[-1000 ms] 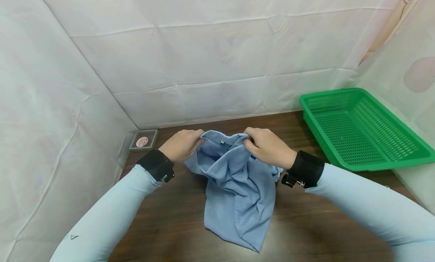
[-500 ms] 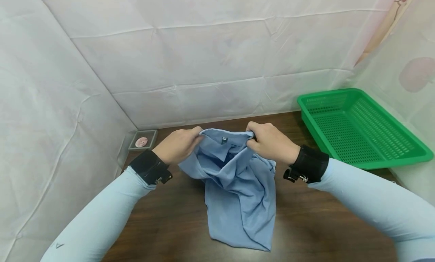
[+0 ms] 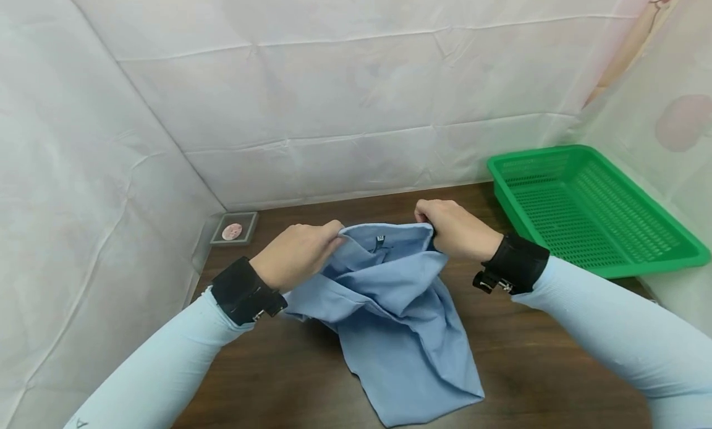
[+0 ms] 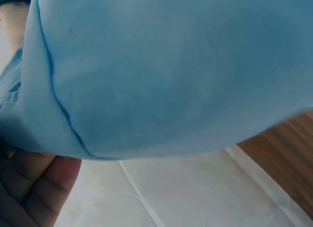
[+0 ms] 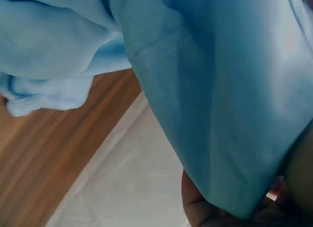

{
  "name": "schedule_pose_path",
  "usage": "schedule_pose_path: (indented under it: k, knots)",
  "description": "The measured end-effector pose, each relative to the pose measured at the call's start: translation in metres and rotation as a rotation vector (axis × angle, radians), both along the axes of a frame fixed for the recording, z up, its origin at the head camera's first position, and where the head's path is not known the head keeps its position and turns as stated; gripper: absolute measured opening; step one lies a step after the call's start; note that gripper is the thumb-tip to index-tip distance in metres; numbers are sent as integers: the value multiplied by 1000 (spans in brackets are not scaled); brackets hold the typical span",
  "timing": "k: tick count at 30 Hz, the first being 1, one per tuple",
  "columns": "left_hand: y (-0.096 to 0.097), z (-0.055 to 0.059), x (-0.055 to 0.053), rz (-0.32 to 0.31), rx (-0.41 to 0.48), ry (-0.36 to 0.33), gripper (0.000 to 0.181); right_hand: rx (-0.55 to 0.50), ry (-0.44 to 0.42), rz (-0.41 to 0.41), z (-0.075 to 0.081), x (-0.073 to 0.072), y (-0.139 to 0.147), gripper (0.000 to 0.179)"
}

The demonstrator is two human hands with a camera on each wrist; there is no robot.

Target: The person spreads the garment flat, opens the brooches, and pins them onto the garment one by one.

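A light-blue garment (image 3: 408, 361) hangs in folds between both hands, its lower part lying on the dark wooden table (image 3: 289, 379). Inside its raised upper edge is a small dark label. The left hand (image 3: 297, 256) pinches one end of that edge, and the right hand (image 3: 461, 230) grips the other end. In the left wrist view the cloth (image 4: 171, 75) fills most of the picture, with curled fingers (image 4: 49, 183) below its edge. From the right wrist, fingers (image 5: 195, 202) show behind a hanging corner of the cloth (image 5: 210, 139).
A green perforated basket (image 3: 503, 200) stands at the back right, beside the right forearm. A small grey square dish (image 3: 250, 226) with a pink round piece (image 3: 232, 231) sits in the back left corner. White sheeting (image 3: 356, 89) walls the table at the back and sides.
The hands have moved somewhat apart, the right one rightward, drawing the upper edge straighter. The label shows further right, and the garment's lower end has swung to the right.
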State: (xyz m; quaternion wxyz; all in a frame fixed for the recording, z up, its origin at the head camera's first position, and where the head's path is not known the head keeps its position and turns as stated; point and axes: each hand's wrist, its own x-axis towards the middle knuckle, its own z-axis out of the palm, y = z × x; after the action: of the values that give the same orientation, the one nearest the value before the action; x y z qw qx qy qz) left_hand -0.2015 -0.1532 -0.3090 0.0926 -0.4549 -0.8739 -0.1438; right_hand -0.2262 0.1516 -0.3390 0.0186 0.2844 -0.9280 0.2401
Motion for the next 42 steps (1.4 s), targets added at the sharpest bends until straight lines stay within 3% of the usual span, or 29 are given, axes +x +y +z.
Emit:
schedule_pose_path:
  k: [5,9,15,18,24,27,29,32,38,42]
  knots:
    - [4,-2,5,-23,-10,-43,7,110,20,30,-13,-3,11,33]
    - [5,-12,2,2,-41,-100,6,172,-22,63,-26,-3,20,33]
    - [8,-46,-13,59,-80,-205,10,175,-136,62,-49,-6,30,33]
    - [10,-64,-23,88,-77,-241,13,161,-158,101,-61,-9,33,28]
    - [12,-91,-44,223,-76,-320,17,59,-97,228,-74,-11,29,45]
    - [11,-98,-48,264,-73,-349,19,-13,-38,252,-77,-14,22,24]
    - [11,-100,-48,266,-69,-361,20,-50,-15,237,-79,-17,18,13]
    - [11,-102,-49,268,-57,-390,27,-80,-22,177,-80,-20,13,11]
    - [13,-105,-51,284,-101,-425,73,-80,-107,17,-81,-26,10,20]
    - [15,-104,-56,272,-86,-418,67,-94,-146,-30,-84,-31,6,19]
